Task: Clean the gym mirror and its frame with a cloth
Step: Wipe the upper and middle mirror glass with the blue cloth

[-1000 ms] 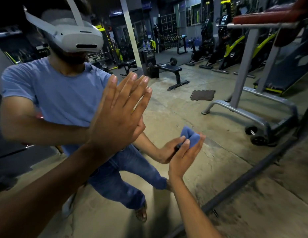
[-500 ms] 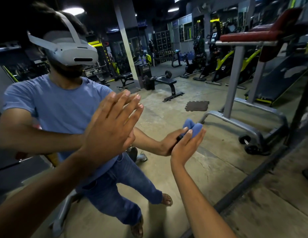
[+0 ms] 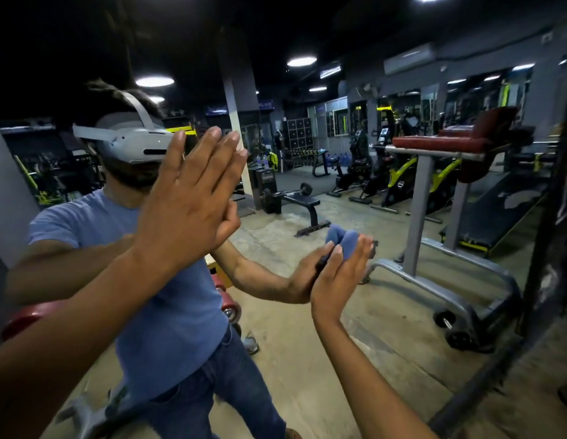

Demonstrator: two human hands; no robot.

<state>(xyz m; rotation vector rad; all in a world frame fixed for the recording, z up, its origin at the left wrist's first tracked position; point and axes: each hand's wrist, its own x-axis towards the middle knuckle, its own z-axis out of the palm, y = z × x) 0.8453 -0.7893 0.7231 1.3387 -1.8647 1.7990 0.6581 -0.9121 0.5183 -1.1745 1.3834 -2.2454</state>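
Gym mirror (image 3: 355,327): no legible writing, seemingly.

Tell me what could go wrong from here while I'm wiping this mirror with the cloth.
Your left hand is pressed flat on the mirror, so it may leave fresh palm marks on the glass. The blue cloth under your right hand is bunched into a wad, so only a small patch wipes and streaks may stay. The dark frame at the right looks untouched and could get missed.

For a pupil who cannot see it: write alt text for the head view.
A person's right hand presses a blue cloth against a gym mirror while the left hand lies flat on the glass. Gym machines are reflected behind.
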